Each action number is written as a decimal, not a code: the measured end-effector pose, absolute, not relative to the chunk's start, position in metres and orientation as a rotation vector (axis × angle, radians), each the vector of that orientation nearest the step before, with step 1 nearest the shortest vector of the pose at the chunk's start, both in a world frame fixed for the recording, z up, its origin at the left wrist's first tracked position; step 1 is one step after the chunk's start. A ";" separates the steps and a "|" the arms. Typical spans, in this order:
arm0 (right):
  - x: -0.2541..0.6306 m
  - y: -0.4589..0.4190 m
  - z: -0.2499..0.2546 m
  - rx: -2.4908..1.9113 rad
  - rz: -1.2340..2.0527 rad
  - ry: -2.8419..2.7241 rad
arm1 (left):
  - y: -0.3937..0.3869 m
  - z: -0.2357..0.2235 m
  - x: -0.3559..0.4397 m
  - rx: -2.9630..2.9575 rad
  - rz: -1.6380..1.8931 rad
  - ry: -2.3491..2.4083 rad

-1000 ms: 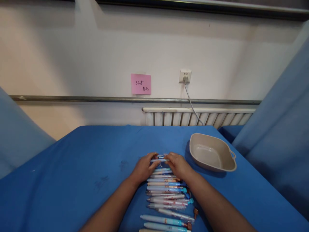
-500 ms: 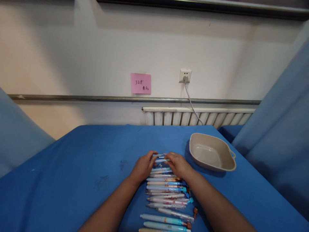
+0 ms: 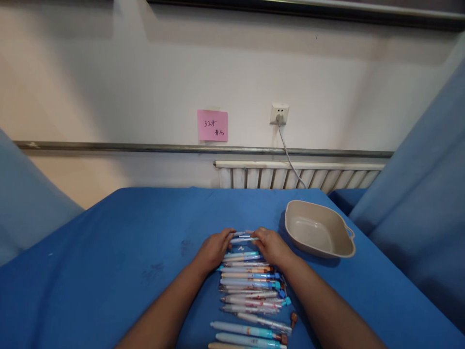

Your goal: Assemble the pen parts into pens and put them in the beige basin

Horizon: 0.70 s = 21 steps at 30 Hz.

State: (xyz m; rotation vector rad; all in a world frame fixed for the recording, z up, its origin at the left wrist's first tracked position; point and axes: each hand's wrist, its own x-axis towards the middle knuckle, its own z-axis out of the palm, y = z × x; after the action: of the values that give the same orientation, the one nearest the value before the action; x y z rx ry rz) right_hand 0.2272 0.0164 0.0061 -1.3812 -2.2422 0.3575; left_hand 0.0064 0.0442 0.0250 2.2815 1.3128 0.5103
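Observation:
A row of several pens point(image 3: 250, 291) lies side by side on the blue table cloth point(image 3: 109, 252), running from near my body out to my hands. My left hand point(image 3: 212, 249) and my right hand point(image 3: 271, 246) sit at the far end of the row. Both pinch the ends of one light pen point(image 3: 242, 239), the left hand on its left end, the right hand on its right end. The pen is held level just above the farthest pens of the row.
A beige shallow dish point(image 3: 317, 230) with a small handle stands to the right of my right hand. Behind the table are a wall with a pink note point(image 3: 212, 125), a socket with a cable point(image 3: 279, 115) and a radiator point(image 3: 298, 174). Blue fabric hangs at both sides.
My hands have drawn slightly apart, so more of the held pen shows between them. The pen stays at the far end of the row. The dish has not moved.

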 end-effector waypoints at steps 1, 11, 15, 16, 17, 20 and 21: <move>0.228 0.017 0.007 -1.444 0.352 -2.259 | 0.046 0.023 0.005 2.293 0.519 1.311; 0.239 0.020 0.014 -1.762 0.277 -2.267 | 0.058 0.009 -0.002 2.350 0.650 1.315; 0.237 0.018 0.014 -1.718 0.308 -2.348 | 0.058 0.015 0.001 2.324 0.754 1.323; 0.236 0.017 0.014 -1.710 0.311 -2.360 | 0.057 0.015 0.001 2.306 0.755 1.339; 0.236 0.017 0.013 -1.705 0.312 -2.366 | 0.057 0.016 0.001 2.288 0.743 1.354; 0.237 0.017 0.013 -1.706 0.304 -2.367 | 0.055 0.015 -0.001 2.274 0.674 1.348; 0.237 0.017 0.012 -1.707 0.302 -2.365 | 0.054 0.015 -0.001 2.278 0.655 1.339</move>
State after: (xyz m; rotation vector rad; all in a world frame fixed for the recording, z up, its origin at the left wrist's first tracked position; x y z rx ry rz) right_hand 0.2372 0.0168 0.0123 -1.7068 -2.3650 0.3017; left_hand -0.0014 0.0537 0.0151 2.2782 1.3389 0.6549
